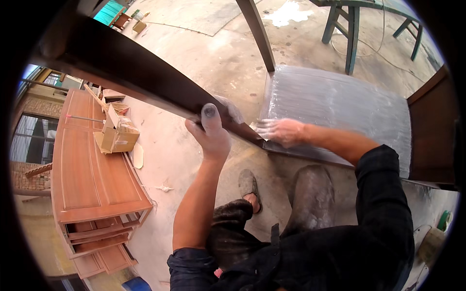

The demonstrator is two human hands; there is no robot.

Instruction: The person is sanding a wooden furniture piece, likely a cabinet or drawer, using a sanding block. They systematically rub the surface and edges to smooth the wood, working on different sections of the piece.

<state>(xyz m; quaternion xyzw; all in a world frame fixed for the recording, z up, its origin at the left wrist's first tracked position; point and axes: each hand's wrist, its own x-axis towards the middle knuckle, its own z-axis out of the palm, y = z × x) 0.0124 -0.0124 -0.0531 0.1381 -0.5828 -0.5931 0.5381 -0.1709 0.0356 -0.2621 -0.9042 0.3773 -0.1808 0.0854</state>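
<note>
My left hand [213,131] is wrapped round a dark brown wooden post [160,80], with the thumb on its near face and dusty fingers over the far side. The post slants down to a corner of a broad panel [335,104] filmed with grey-white dust. Near that corner my right hand [283,132] lies flat on the panel, its whitened fingers stretched toward the post. Motion blurs this hand a little, and whatever may be under its palm is hidden. A second dark post [257,36] meets the panel's far corner, and a dark board [432,128] closes its right end.
On the left stands a reddish-brown wooden cabinet [82,160], an opened cardboard box [120,131] at its edge. Green trestles [352,41] stand far right with a hose [374,51] on the concrete floor. A green-rimmed container [444,220] is at lower right. My knee [313,194] is close to the panel.
</note>
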